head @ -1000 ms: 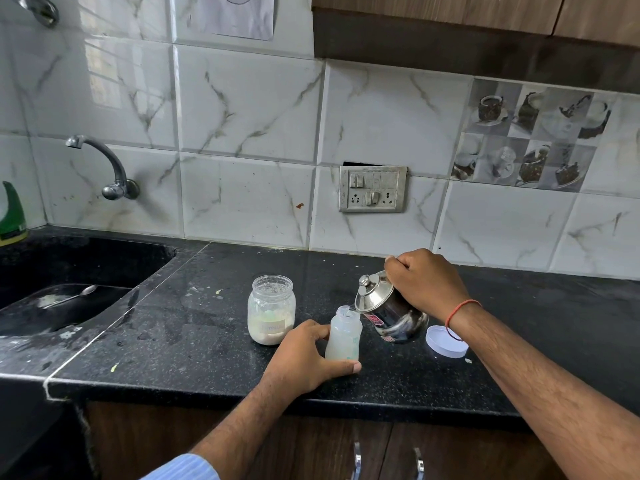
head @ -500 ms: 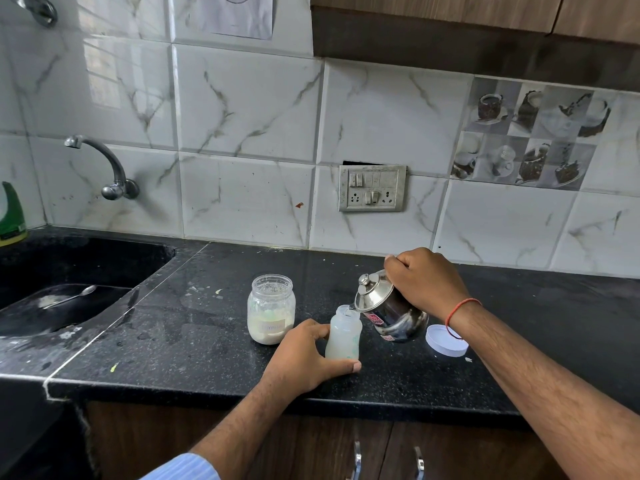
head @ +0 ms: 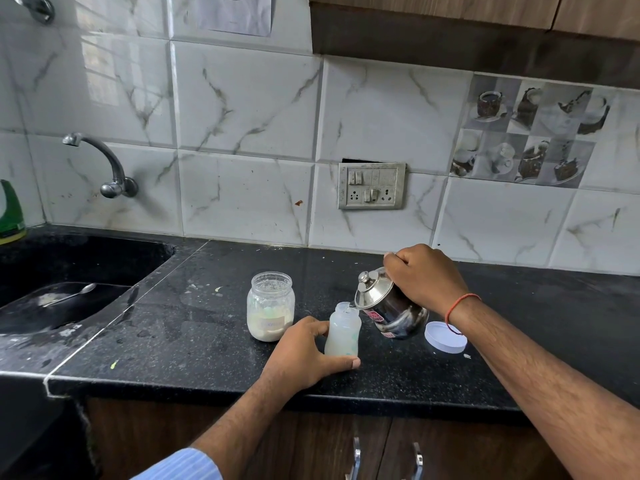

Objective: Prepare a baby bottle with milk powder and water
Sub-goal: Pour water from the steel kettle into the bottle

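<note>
The right hand (head: 420, 277) grips the tilted kettle (head: 389, 304); the left hand (head: 304, 353) clasps the bottle (head: 343, 330). The narrow mouth may overflow.

No wording can be read anywhere; the steel kettle (head: 391, 306) carries a red-and-white sticker low on its side, its print too blurred to make out; the glass jar of milk powder (head: 270, 306) bears a pale label near its base with faint lettering that stays illegible; the sheet of paper (head: 235, 12) taped to the wall tiles at the top shows only part of a dark curved outline, no letters; the green bottle (head: 10, 213) at the left edge shows no legible brand.
</note>
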### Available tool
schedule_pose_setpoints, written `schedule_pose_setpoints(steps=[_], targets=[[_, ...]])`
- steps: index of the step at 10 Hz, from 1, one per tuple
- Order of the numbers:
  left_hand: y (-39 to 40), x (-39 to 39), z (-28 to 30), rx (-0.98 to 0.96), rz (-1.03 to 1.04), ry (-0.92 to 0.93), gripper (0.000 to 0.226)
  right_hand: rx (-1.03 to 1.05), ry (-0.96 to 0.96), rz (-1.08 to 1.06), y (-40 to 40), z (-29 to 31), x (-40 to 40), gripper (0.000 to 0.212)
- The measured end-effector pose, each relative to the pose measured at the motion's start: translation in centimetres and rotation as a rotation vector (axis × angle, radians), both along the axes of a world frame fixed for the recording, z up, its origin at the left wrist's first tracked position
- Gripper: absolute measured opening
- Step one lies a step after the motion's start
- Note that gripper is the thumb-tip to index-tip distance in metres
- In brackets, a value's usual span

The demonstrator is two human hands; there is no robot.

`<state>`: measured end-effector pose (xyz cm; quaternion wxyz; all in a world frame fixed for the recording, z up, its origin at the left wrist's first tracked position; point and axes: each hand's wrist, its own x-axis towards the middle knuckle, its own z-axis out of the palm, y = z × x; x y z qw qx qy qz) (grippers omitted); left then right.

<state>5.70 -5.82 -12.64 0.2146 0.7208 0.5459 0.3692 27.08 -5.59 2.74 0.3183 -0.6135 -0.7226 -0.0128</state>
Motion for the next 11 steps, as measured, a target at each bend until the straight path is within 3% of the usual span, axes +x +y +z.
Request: schedule_pose_setpoints(steps=[11], targets=[[-0.35, 0.07, 0.44, 0.001, -0.006, -0.004, 0.063, 0.015, -0.031, 0.002, 0.02, 0.09, -0.21, 0.051]])
